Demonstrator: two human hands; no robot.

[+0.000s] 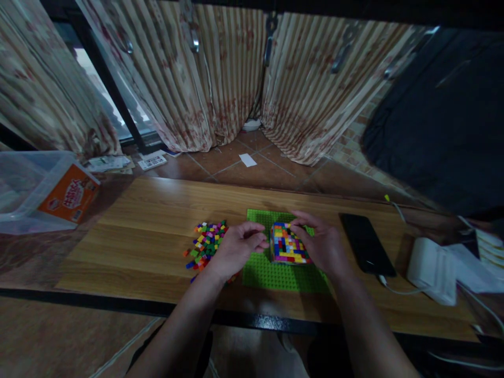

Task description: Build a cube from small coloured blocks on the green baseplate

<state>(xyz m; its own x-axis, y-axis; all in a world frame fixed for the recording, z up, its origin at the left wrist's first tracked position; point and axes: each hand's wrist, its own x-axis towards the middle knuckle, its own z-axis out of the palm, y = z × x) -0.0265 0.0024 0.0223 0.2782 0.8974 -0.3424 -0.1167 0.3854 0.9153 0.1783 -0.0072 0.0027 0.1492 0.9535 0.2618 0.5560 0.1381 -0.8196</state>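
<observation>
A block built of many-coloured toy bricks (289, 245) sits on a green studded baseplate (268, 278). My right hand (321, 244) reaches over its right side, thumb and fingers closed together at the far part of its top. Whatever may be between those fingertips is too small to tell. To the left of the block, over the baseplate's left edge, is my left hand (240, 247), its fingers curled in toward the thumb. Anything it pinches is hidden. A pile of loose small bricks (207, 242) lies beside my left hand, partly covered by it.
Right of the baseplate, a black phone (367, 244) lies on the wooden table (142, 236) with a white cable plugged in. A white box-shaped device (433, 270) stands farther right. At the far left is a clear plastic bin (31, 194). Striped curtains (228, 79) hang beyond the table.
</observation>
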